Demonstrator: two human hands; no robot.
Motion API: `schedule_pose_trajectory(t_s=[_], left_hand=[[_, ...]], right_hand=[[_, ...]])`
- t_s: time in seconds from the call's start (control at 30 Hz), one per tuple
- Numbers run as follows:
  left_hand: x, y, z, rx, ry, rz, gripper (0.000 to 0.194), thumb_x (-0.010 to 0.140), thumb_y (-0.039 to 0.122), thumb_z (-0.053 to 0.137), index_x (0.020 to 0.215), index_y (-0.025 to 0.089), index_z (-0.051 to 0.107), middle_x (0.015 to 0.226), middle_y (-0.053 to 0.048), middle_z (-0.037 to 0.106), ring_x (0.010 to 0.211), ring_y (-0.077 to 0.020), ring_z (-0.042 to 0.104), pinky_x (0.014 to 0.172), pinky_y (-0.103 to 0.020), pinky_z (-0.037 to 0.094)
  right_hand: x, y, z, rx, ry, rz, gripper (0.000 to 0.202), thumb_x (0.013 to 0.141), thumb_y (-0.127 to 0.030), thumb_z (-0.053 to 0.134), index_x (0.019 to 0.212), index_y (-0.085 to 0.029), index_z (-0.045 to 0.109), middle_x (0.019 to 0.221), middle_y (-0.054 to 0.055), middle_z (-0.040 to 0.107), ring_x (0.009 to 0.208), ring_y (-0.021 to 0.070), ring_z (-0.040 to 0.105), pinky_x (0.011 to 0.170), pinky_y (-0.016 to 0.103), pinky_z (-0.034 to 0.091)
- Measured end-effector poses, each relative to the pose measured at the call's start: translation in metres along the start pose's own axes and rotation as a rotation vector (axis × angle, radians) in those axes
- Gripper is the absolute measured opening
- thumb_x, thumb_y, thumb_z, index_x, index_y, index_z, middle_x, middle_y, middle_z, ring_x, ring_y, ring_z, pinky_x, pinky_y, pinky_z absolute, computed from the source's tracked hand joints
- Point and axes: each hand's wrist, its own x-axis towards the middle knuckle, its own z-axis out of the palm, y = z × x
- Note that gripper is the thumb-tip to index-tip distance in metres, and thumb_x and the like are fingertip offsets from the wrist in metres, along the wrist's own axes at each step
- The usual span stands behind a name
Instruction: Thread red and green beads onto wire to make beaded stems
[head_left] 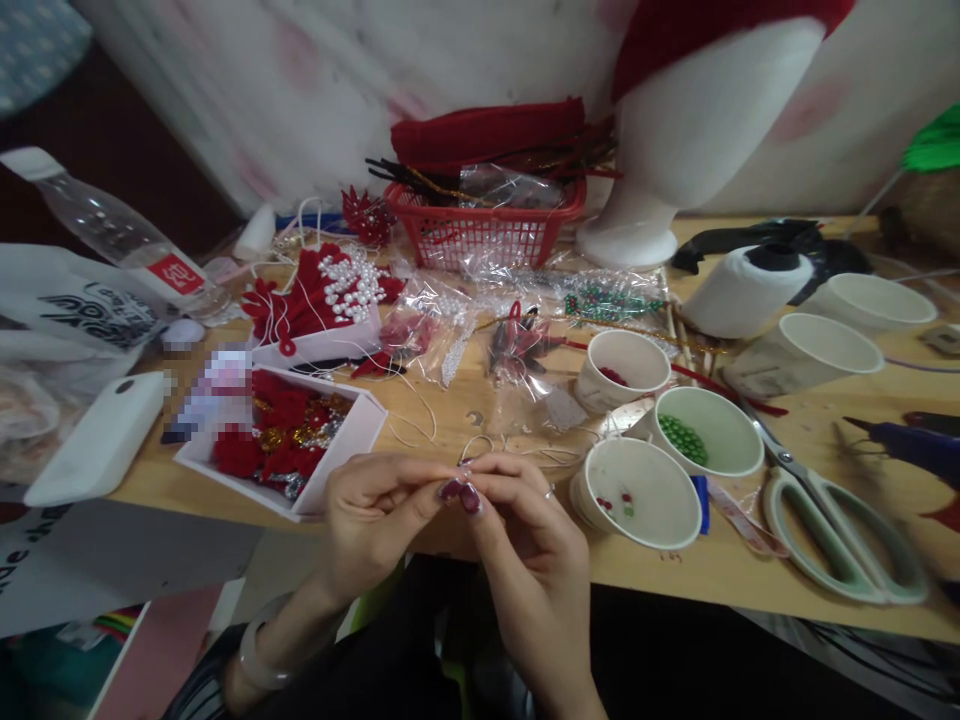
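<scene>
My left hand (379,515) and my right hand (529,545) meet at the table's front edge, fingertips touching. Both pinch at the same spot; whatever lies between the fingers is too small and covered to make out. White cord (484,445) loops on the table just behind the fingertips. Close to my right hand stands a paper cup (637,515) with a few red and green beads. Behind it are a cup with green beads (682,440) and a cup with red beads (613,376). Near my left hand sits a white box (345,430) of red and gold pieces.
Green-handled scissors (817,510) lie at right, near a blue glue gun (915,450). A red basket (480,235), white mannequin head (697,130) and thread cone (750,290) stand behind. White pearls (352,288), a tilted bottle (120,225) and a white power bank (97,440) are left.
</scene>
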Motion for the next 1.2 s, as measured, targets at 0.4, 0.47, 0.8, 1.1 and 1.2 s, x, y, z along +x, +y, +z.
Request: schedule_pose_trajectory(t_s=[0.4, 0.47, 0.8, 1.1, 1.2], left_hand=[[-0.006, -0.003, -0.004, 0.056, 0.013, -0.118, 0.009, 0.081, 0.024, 0.072, 0.073, 0.020, 0.076, 0.056, 0.002, 0.069, 0.040, -0.0072, 0.054, 0.040, -0.015, 0.041], [-0.006, -0.001, -0.005, 0.139, 0.007, -0.061, 0.009, 0.082, 0.021, 0.070, 0.074, 0.021, 0.075, 0.057, 0.003, 0.069, 0.043, -0.0070, 0.055, 0.043, -0.015, 0.042], [-0.008, 0.008, -0.007, 0.494, 0.037, 0.100, 0.015, 0.089, 0.026, 0.061, 0.080, 0.028, 0.074, 0.066, 0.005, 0.074, 0.053, -0.0111, 0.065, 0.057, -0.021, 0.050], [-0.002, 0.009, -0.009, 0.544, 0.024, 0.292, 0.009, 0.086, 0.022, 0.064, 0.085, 0.029, 0.070, 0.067, 0.006, 0.076, 0.052, -0.0123, 0.068, 0.055, -0.020, 0.051], [0.000, 0.013, -0.008, 0.570, 0.037, 0.304, 0.010, 0.086, 0.021, 0.063, 0.083, 0.028, 0.070, 0.066, 0.006, 0.075, 0.051, -0.0124, 0.068, 0.056, -0.021, 0.051]], right_hand=[[0.001, 0.000, 0.001, 0.049, 0.027, 0.081, 0.012, 0.084, -0.017, 0.069, 0.084, -0.027, 0.076, 0.098, 0.001, 0.065, 0.096, 0.0154, 0.064, 0.083, 0.026, 0.052], [0.000, 0.001, 0.003, 0.035, 0.046, 0.064, 0.013, 0.084, -0.017, 0.069, 0.084, -0.028, 0.076, 0.098, 0.001, 0.065, 0.095, 0.0155, 0.064, 0.082, 0.026, 0.052], [-0.003, 0.005, 0.005, -0.081, 0.077, -0.071, 0.019, 0.085, -0.012, 0.066, 0.091, -0.028, 0.075, 0.105, 0.003, 0.065, 0.101, 0.0156, 0.065, 0.084, 0.024, 0.054], [0.001, -0.002, 0.007, 0.032, 0.110, 0.005, 0.014, 0.080, -0.013, 0.069, 0.078, -0.025, 0.075, 0.092, 0.003, 0.067, 0.090, 0.0156, 0.067, 0.078, 0.025, 0.054], [0.001, -0.003, 0.007, 0.029, 0.115, -0.010, 0.014, 0.079, -0.012, 0.069, 0.076, -0.024, 0.075, 0.090, 0.003, 0.067, 0.087, 0.0160, 0.067, 0.076, 0.025, 0.054]])
